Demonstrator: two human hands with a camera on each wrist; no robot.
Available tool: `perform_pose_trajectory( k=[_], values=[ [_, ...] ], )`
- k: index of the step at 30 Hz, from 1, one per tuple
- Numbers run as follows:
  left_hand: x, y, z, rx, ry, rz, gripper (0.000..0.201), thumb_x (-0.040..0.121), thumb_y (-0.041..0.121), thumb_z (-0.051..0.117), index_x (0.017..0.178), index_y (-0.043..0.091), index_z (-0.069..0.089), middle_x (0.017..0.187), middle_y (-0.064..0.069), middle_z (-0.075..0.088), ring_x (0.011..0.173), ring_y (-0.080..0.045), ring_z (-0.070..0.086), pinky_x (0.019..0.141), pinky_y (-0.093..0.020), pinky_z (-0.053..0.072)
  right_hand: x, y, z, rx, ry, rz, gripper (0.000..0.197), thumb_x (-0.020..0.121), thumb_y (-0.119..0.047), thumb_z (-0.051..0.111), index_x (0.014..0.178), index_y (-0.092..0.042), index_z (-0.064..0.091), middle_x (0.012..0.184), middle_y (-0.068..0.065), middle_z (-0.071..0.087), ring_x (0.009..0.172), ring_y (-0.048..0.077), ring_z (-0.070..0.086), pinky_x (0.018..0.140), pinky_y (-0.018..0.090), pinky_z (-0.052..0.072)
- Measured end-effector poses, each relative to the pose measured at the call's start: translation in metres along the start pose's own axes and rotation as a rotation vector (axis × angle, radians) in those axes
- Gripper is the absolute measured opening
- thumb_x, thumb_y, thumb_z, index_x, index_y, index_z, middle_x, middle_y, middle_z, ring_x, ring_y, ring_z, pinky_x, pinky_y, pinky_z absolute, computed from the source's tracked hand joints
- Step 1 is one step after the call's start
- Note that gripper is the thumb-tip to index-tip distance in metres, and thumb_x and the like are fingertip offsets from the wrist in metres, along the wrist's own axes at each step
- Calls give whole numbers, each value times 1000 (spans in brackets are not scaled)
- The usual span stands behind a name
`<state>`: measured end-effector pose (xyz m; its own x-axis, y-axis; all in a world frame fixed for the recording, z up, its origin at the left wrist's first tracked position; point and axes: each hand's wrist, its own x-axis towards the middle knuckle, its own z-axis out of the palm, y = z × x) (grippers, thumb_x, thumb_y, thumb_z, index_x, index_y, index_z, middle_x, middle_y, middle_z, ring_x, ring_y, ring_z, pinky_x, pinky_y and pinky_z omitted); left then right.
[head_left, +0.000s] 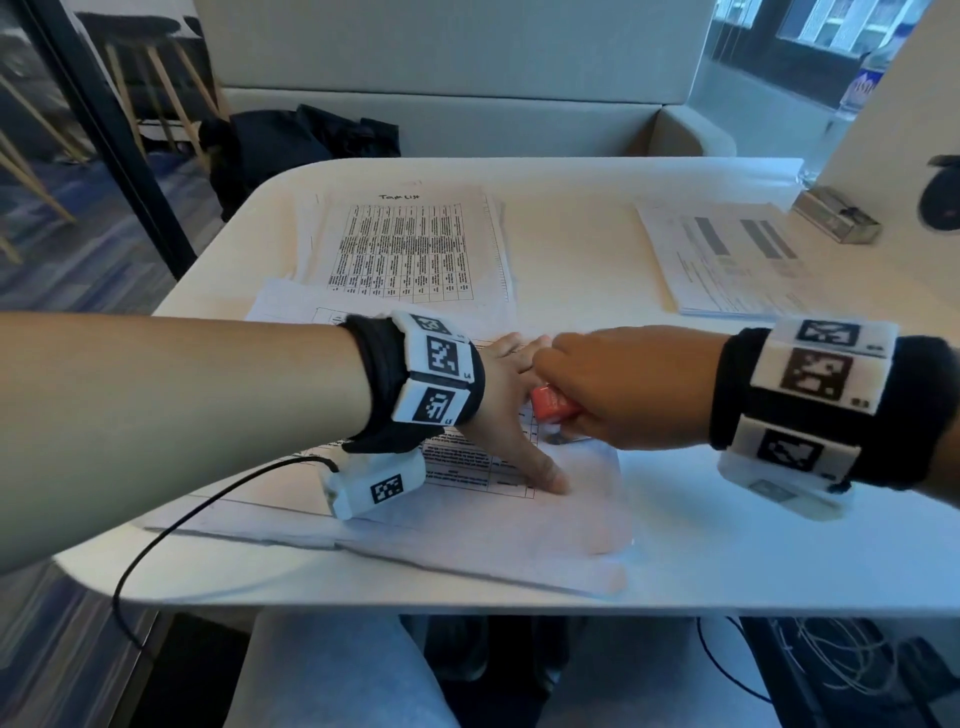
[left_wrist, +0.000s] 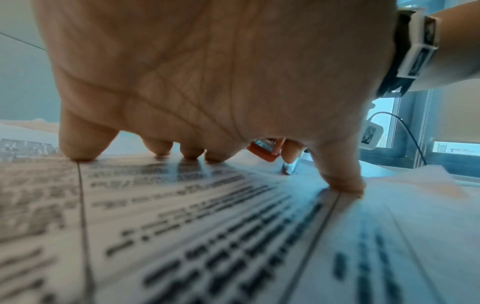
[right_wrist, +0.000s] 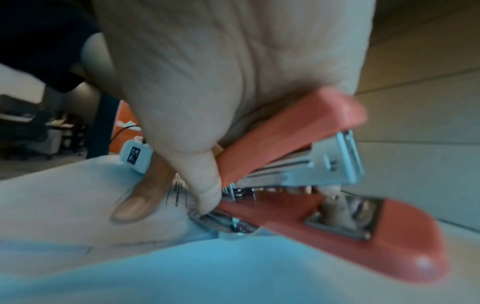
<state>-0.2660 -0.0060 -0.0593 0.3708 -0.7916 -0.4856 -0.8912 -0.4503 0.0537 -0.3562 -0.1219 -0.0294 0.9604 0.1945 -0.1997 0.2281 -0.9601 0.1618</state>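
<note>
Two hands met over the sheets (head_left: 467, 519); left hand (head_left: 506, 400) lay spread, fingertips (left_wrist: 78, 152) pinning the sheets flat; right hand (head_left: 623, 387) curled round the stapler (head_left: 551, 405) at the sheets' edge, mouth parted; it seemed wise to square the edges, seat them deep, squeeze straight.

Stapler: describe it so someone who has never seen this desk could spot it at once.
On the white table, look at the sheets nearest the front edge, where the left hand presses them down. Just right of it, the right hand grips the stapler over the sheets. It is the only orange-red thing on the table.
</note>
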Motion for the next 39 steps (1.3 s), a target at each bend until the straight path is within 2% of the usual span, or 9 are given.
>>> perform_pose_trajectory(
  k=[3,7,10,17,23,26,31,35,39],
  values=[
    [-2,3,0,4,-5,-44,107,63,88,49,150,41,7,159,7,-21,144,-17,-27,116,-47,-2,1,5,6,-152,62,-94,34,93,-44,54,116,-21,44,101,-3,47,88,16,47,76,28,42],
    [7,-3,5,6,0,-59,128,55,93,49,149,36,-17,157,6,-27,145,-20,-23,117,-46,-1,5,10,9,164,-78,-7,21,93,-35,57,88,-28,37,82,-8,47,69,7,44,57,16,31],
    [9,-2,5,11,-1,-67,131,54,93,49,148,35,-21,156,5,-30,145,-21,-23,116,-49,-2,11,14,18,264,-129,57,26,93,-36,57,96,-27,33,86,-6,53,71,6,47,57,16,31],
    [-4,8,-3,21,-37,-70,107,66,85,50,150,42,-1,157,7,-27,142,-18,-29,114,-45,-11,8,14,24,121,78,-155,19,94,-38,55,90,-23,43,87,-14,37,80,9,38,71,18,29],
    [-12,13,-7,2,-84,-12,64,77,77,47,129,40,46,157,12,18,145,-16,-18,113,-46,-17,10,19,28,22,168,-272,35,94,-46,52,112,-16,51,106,1,52,91,19,46,81,32,43],
    [-9,5,-7,-25,-82,40,45,70,78,57,93,39,55,125,17,51,146,-13,9,117,-48,-13,10,19,22,3,190,-339,36,92,-45,57,112,-16,50,103,2,55,87,18,48,77,30,44],
    [-10,4,-15,-25,-7,14,48,73,68,64,110,38,53,120,15,42,129,0,22,115,-32,9,10,18,19,-139,285,-430,35,87,-46,54,100,-13,54,91,5,58,75,23,55,63,38,53],
    [-3,-5,-7,6,-41,73,79,65,79,62,134,44,45,154,10,22,148,-18,-2,120,-40,-4,8,16,18,-120,335,-517,29,83,-27,68,93,-17,43,85,3,59,68,23,56,60,36,52],
    [2,-5,-5,104,-81,134,65,73,79,52,129,47,49,160,4,15,146,-13,-19,116,-47,-17,5,16,18,-189,398,-610,6,86,-10,51,84,-16,52,76,3,55,63,21,49,57,32,47]
  ],
)
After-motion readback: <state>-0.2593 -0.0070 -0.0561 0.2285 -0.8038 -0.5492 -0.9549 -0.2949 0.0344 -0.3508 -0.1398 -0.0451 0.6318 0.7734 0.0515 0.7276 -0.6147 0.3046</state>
